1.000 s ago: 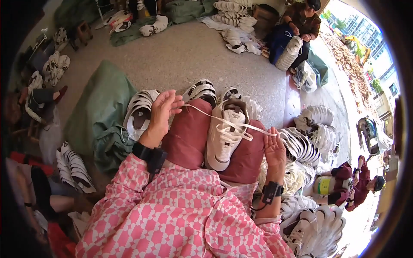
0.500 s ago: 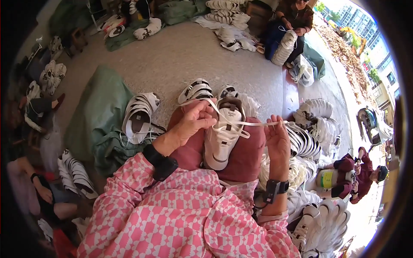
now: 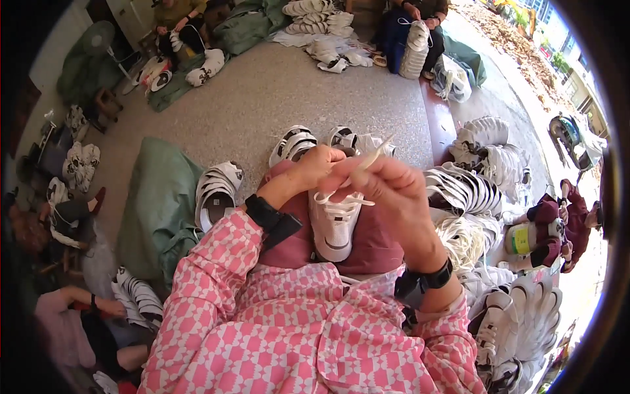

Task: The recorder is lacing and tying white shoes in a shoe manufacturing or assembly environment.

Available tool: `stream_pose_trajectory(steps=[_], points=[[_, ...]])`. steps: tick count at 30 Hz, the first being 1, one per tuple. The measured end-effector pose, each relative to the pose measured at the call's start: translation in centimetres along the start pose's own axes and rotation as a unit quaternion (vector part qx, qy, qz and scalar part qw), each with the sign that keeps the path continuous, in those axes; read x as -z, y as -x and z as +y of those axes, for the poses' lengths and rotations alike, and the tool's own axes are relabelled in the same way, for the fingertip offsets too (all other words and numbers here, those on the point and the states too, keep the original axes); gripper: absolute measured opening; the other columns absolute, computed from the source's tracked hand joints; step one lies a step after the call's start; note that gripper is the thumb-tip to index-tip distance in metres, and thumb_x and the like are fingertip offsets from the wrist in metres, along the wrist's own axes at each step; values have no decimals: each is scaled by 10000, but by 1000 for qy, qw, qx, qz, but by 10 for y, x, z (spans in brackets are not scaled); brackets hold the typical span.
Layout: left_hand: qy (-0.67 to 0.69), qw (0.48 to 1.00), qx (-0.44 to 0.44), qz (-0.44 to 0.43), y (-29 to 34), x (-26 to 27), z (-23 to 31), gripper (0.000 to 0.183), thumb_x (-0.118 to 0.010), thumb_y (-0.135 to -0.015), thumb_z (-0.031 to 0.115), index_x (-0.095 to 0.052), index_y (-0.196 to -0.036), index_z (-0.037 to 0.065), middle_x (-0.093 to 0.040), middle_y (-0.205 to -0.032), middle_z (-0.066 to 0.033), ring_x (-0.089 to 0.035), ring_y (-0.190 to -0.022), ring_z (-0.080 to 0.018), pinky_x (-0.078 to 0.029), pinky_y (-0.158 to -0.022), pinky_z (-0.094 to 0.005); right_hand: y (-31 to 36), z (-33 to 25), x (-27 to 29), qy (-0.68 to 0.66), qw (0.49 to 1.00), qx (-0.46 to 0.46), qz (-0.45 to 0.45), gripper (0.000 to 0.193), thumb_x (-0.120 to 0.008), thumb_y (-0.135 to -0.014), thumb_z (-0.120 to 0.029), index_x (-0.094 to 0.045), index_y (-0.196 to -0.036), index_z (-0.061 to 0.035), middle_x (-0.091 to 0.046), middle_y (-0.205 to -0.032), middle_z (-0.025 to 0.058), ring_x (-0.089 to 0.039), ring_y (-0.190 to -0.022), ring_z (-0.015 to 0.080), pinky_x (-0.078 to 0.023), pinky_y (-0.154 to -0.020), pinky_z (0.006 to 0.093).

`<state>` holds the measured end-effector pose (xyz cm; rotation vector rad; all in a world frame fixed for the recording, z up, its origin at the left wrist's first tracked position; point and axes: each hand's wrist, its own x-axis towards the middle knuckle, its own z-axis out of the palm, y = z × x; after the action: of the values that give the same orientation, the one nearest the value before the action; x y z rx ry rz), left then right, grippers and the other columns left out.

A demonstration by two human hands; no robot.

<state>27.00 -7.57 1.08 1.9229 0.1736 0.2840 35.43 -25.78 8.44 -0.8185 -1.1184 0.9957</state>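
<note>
A white sneaker (image 3: pixel 331 230) with a grey sole edge rests on my lap between my knees, its toe toward me. My right hand (image 3: pixel 397 197) is raised over its right side, pinching a white shoelace (image 3: pixel 378 155) whose end sticks up past the fingers. At the upper part of the shoe is my left hand (image 3: pixel 314 167), fingers curled together against it; whatever they grip is hidden. A lace loop lies across the front eyelets. My hands cover the collar and tongue.
Nested sneakers (image 3: pixel 219 190) stand at left beside a green sack (image 3: pixel 157 197). More stacked shoes (image 3: pixel 469 187) and a bundle of loose laces (image 3: pixel 469 240) lie at right. Other shoes (image 3: pixel 292 143) sit just beyond my knees. Several people work around the room.
My right hand has come up and inward from the right with the lace, now near my left hand. My left hand has closed in over the shoe's upper part. The view has shifted.
</note>
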Motion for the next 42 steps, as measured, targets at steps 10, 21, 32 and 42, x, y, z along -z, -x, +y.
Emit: stream_pose_trajectory(steps=[10, 21, 32, 42], points=[[-265, 942, 127, -160, -20, -11, 2, 193, -658, -774, 210, -668, -722, 25, -617, -627, -62, -539, -585, -117, -427, -560, -313, 25, 23, -42, 311, 890, 135, -305, 329, -617, -831, -23, -604, -1158, 12, -636, -1082, 155, -615, -1025, 338, -504, -876, 406], [265, 938, 160, -157, -1, 0, 24, 230, -571, -950, 232, -649, -835, 49, -634, -875, -10, -560, -840, -117, -435, -830, -269, 25, 14, -32, 169, 930, 82, -316, 241, -589, -874, 11, -608, -1114, 19, -642, -985, 144, -627, -927, 312, -500, -778, 387], [501, 865, 7, 26, 97, 93, 17, 322, -523, -1006, 297, -606, -814, 53, -605, -796, -31, -562, -724, -151, -471, -724, -278, 33, 31, 110, -166, 950, 97, 245, 258, -479, -1016, -124, -555, -1206, 33, -646, -1167, 171, -622, -1124, 269, -520, -972, 396], [232, 870, 155, 407, 157, 73, -62, 151, -699, -896, 175, -683, -947, 34, -633, -734, 4, -548, -592, -67, -437, -538, -201, 80, 127, 175, -291, 857, -68, 421, 266, -582, -963, -106, -549, -1208, -6, -608, -1248, 124, -599, -1143, 236, -527, -960, 353]])
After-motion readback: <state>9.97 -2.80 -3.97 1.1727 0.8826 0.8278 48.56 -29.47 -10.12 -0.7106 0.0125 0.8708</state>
